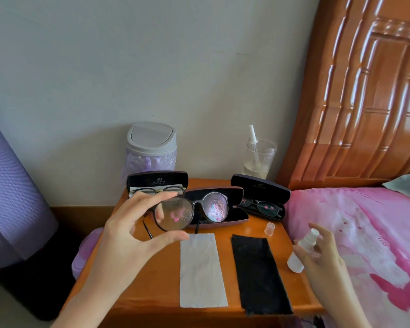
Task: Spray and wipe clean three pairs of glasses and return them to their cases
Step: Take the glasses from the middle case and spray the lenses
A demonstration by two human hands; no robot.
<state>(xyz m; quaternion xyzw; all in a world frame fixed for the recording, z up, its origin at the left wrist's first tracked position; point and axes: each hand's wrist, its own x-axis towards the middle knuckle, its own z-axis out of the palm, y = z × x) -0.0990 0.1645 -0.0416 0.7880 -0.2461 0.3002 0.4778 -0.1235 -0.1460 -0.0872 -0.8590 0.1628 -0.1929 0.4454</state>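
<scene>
Left hand (128, 230): raised mid-frame, bare forearm entering from lower left. Thumb below and forefinger above pinch the lens rim of the glasses (175, 215); remaining fingers (147, 198) loosely fanned.
Right hand (322, 254): low at right, forearm entering from the bottom edge. Thumb and fingers curl round a tilted white spray bottle (304, 245).

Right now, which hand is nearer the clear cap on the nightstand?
Right. The right hand, gripping the spray bottle, is just right of the clear cap; the left hand holds the glasses far to its left.
</scene>
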